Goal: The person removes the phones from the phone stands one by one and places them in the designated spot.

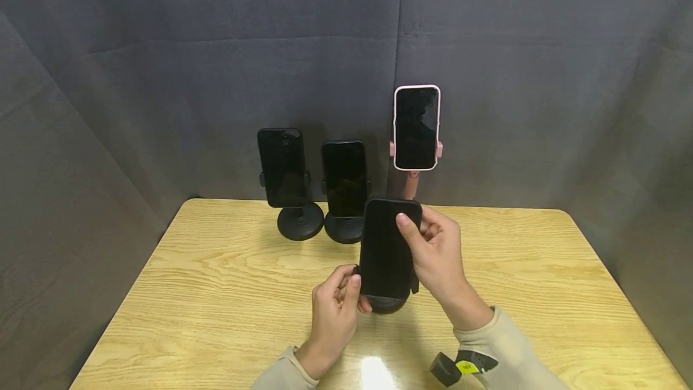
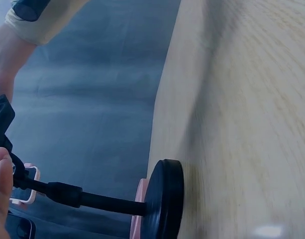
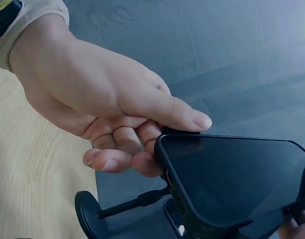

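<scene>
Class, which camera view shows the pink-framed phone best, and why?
The head view: the pink-framed phone shows its whole front there, unobstructed. The left wrist view catches it small, partly behind the black stand. I can make out none in the right wrist view.

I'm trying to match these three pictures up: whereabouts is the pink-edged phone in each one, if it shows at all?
Head: pink-edged phone, upper half, right of center.
Left wrist: lower left, partly hidden behind the black stand.
Right wrist: not visible.
Shared landmark: wooden tabletop, at the bottom in head, right in left wrist, left in right wrist.
</scene>
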A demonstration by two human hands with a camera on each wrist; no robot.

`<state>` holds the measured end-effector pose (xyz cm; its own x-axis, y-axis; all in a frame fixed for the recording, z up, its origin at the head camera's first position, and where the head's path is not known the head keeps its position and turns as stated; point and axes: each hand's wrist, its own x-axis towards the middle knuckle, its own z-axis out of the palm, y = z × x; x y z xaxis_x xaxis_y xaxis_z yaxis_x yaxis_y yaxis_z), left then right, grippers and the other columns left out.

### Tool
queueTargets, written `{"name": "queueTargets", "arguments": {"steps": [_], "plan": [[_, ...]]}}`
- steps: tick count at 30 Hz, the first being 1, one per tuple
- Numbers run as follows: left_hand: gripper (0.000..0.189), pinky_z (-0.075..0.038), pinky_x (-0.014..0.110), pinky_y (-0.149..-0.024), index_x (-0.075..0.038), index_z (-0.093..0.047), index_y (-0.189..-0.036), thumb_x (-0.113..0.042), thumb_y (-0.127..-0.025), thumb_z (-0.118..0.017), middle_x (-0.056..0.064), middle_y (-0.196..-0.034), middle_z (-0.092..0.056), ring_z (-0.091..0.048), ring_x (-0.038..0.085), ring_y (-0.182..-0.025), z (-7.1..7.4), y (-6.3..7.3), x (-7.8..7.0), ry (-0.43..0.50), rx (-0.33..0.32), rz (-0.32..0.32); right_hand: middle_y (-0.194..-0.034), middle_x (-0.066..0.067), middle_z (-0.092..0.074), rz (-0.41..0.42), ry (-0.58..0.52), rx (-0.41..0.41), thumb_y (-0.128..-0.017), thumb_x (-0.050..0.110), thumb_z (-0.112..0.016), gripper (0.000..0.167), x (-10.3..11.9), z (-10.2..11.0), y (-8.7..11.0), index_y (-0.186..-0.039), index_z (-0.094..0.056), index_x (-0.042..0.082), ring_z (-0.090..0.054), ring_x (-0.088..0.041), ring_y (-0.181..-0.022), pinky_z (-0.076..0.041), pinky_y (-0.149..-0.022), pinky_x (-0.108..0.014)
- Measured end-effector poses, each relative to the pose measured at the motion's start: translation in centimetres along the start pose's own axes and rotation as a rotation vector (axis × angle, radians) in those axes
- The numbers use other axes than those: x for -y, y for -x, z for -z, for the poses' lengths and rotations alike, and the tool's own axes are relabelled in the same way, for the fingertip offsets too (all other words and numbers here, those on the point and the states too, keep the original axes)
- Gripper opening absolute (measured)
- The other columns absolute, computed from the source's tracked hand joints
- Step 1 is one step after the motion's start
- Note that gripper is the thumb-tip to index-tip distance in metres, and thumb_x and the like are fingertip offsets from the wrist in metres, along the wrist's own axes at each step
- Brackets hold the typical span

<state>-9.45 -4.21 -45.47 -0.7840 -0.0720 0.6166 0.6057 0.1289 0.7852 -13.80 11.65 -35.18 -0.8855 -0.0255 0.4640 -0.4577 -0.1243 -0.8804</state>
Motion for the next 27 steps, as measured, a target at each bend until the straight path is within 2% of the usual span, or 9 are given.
{"name": "queueTargets", "arguments": {"steps": [4, 8, 14, 21, 27], "plan": [[0.014, -0.054, 0.018, -0.044, 0.005, -0.065, -0.102, 0.009, -0.099, -0.052, 0.014, -0.064, -0.065, -0.063, 0.014, -0.046, 0.1, 0.4, 0.0, 0.001, 0.001, -0.041, -0.085, 0.007, -0.078, 0.059, -0.05, -0.097, -0.097, -0.007, -0.059, 0.019, 1.6, 0.5, -1.3, -0.101, -0.073, 0.005, -0.075, -0.006, -0.076, -0.062, -0.066, -0.022], [0.015, -0.056, 0.018, -0.048, 0.008, -0.064, -0.101, 0.014, -0.097, -0.051, 0.015, -0.066, -0.067, -0.066, 0.014, -0.048, 0.4, 0.8, -0.2, 0.002, -0.038, -0.076, -0.09, 0.001, -0.079, 0.145, -0.106, -0.175, -0.097, -0.003, -0.061, 0.017, 3.5, 1.2, -3.0, -0.102, -0.074, 0.006, -0.075, -0.008, -0.08, -0.062, -0.071, -0.022], [0.013, -0.06, 0.022, -0.054, 0.009, -0.066, -0.106, 0.011, -0.097, -0.055, 0.019, -0.074, -0.073, -0.07, 0.018, -0.055, 0.3, 0.8, -0.5, 0.045, 0.0, -0.043, -0.088, 0.003, -0.079, 0.093, -0.025, -0.168, -0.097, -0.005, -0.061, 0.02, 3.6, 1.6, -2.4, -0.1, -0.074, 0.01, -0.076, -0.009, -0.079, -0.063, -0.069, -0.023], [0.011, -0.06, 0.023, -0.053, 0.011, -0.066, -0.103, 0.01, -0.096, -0.058, 0.019, -0.075, -0.074, -0.071, 0.018, -0.056, -0.1, 0.6, -0.5, 0.031, -0.033, -0.028, -0.087, 0.002, -0.078, 0.111, -0.044, -0.185, -0.097, -0.004, -0.062, 0.018, 3.0, 2.0, -2.1, -0.099, -0.074, 0.008, -0.075, -0.008, -0.077, -0.062, -0.068, -0.021], [0.008, -0.06, 0.022, -0.053, 0.009, -0.067, -0.1, 0.007, -0.095, -0.061, 0.019, -0.074, -0.074, -0.072, 0.019, -0.056, -0.3, 0.5, -0.5, 0.032, -0.03, -0.004, -0.087, 0.002, -0.078, 0.101, -0.048, -0.2, -0.096, -0.005, -0.062, 0.018, 2.9, 2.5, -1.7, -0.1, -0.074, 0.007, -0.075, -0.009, -0.077, -0.062, -0.068, -0.022]]}}
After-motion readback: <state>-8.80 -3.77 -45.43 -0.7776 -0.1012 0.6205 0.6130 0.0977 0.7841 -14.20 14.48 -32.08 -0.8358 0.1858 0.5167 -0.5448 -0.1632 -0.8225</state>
